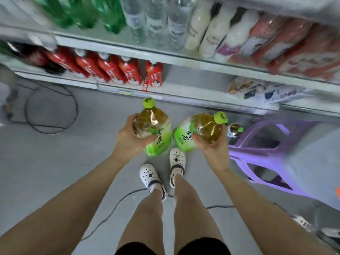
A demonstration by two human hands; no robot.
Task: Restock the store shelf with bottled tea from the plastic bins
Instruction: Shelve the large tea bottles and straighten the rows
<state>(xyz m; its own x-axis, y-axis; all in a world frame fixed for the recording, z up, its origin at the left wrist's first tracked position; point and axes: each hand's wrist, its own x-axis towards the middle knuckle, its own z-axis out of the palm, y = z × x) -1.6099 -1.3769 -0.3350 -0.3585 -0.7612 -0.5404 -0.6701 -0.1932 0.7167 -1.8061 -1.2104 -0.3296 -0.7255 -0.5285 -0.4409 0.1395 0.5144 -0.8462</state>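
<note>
My left hand (128,137) grips a green-labelled tea bottle (153,129) by its shoulder, cap pointing toward the shelf. My right hand (213,144) grips a second green tea bottle (195,133), tilted with its cap to the right. Both bottles hang over the floor in front of the bottom shelf (193,89), which has a bare stretch to the right of a row of red-labelled bottles (128,70). Another green-capped tea bottle (234,130) sits in the purple plastic bin (266,144) at my right.
Upper shelf holds green, clear and white bottles (156,21) and red packs. Packaged goods (257,91) lie on the bottom shelf's right. Black cables (55,126) curl on the grey floor at left and behind my feet. My white clogs (176,162) stand below the bottles.
</note>
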